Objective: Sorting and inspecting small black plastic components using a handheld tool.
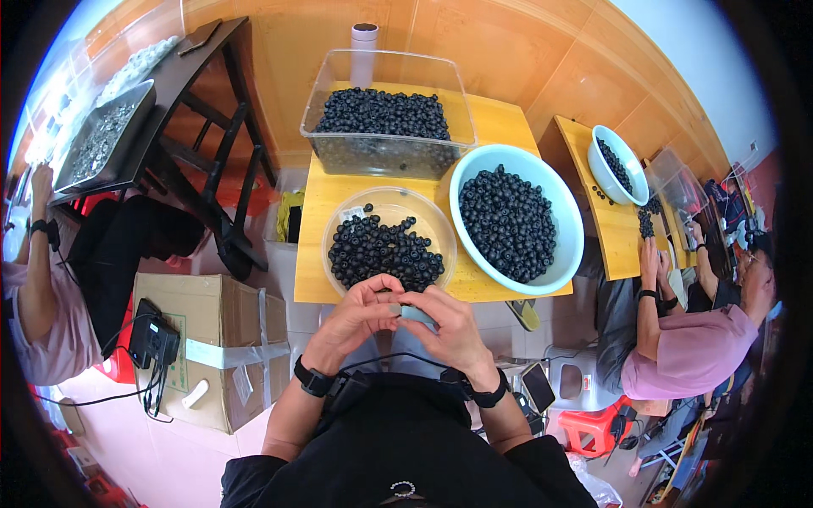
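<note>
My left hand (360,317) and my right hand (450,328) meet just in front of the table's near edge, fingertips pinched together. A small light blue object (417,317) shows under the fingers of my right hand; its kind I cannot make out. Whatever my left fingertips pinch is too small to name. Right beyond my hands, a shallow round clear tub (440,222) holds small round black pieces (385,252), some with visible holes. To its right stands a light blue basin (573,245) heaped with the same pieces. Behind, a clear rectangular bin (373,158) holds many more.
These containers stand on a yellow wooden table (309,267). A pale bottle (362,57) is behind the bin. On the left are a taped cardboard box (207,326) and a person at a dark table. Another person works at right beside a second blue basin (633,191).
</note>
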{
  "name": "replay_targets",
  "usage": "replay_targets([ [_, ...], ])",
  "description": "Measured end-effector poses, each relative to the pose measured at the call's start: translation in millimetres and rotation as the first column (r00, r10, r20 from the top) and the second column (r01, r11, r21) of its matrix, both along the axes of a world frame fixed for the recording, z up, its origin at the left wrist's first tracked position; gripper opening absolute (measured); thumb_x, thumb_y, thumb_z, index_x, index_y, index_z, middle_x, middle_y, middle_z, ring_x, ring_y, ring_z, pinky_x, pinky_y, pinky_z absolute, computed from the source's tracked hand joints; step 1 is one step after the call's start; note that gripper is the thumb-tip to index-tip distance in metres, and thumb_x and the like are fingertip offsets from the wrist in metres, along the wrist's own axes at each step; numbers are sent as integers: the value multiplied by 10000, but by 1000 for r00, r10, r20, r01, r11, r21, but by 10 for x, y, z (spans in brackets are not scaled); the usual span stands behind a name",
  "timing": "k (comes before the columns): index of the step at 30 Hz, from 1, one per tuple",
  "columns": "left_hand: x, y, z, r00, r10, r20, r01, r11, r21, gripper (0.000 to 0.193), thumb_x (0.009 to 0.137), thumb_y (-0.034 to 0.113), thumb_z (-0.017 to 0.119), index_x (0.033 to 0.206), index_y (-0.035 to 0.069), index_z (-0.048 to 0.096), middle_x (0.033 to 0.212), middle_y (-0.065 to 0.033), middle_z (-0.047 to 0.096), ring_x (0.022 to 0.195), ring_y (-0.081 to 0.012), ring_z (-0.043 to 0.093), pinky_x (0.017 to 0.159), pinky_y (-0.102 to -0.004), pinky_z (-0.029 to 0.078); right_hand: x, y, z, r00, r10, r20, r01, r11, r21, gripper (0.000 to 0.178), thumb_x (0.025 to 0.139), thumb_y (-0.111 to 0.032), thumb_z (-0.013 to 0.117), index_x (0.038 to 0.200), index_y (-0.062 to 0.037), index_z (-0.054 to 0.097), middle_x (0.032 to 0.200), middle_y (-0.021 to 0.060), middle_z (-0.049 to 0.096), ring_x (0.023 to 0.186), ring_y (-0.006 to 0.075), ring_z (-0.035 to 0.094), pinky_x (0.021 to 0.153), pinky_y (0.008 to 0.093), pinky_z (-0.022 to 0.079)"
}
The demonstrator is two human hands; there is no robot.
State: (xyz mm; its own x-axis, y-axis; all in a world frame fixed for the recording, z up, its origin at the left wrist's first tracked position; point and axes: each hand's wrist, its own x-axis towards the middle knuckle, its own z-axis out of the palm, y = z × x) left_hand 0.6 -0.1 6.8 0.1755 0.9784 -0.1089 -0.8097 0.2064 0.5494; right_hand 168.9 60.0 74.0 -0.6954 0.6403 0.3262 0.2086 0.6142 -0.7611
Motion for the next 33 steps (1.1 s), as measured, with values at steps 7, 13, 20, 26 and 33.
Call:
replay_targets([
  [7,-78,30,101,961,97,-257,-129,986,-108,266,846,95,630,1085,46,524,965,-84,640,737,-121,628,659,-234,540,253,297,-179,939,-337,66,335,941,41,162,776,-109,674,921,-45,643,724,123,561,655,323,575,553,379,444],
  [13,-218,62,-94,743,252,-619,-353,935,-42,175,852,91,629,1012,27,595,883,-69,655,743,-98,616,672,-230,521,713,815,-252,732,-658,179,582,740,337,184,779,-157,667,891,-13,642,762,166,590,689,363,582,609,426,440],
  [20,-10,202,-291,302,230,-925,-243,957,159,114,788,42,659,895,3,646,812,-56,648,692,-121,613,627,-247,496,666,739,-242,687,-694,214,643,719,265,205,774,-170,672,913,-22,646,788,178,612,717,371,592,628,442,446],
  [26,120,314,-195,-275,305,-912,-20,946,323,172,715,45,667,880,4,640,851,-125,597,819,-300,586,746,-365,473,692,752,-303,690,-701,180,647,709,282,200,772,-155,678,914,-18,651,764,172,615,692,345,591,624,402,447],
  [33,68,340,-166,-173,211,-962,81,977,199,208,702,68,680,900,32,628,845,-113,605,837,-296,574,747,-387,463,689,742,-311,677,-711,188,651,698,299,191,776,-176,677,905,-38,647,805,161,623,731,369,602,628,439,455],
])
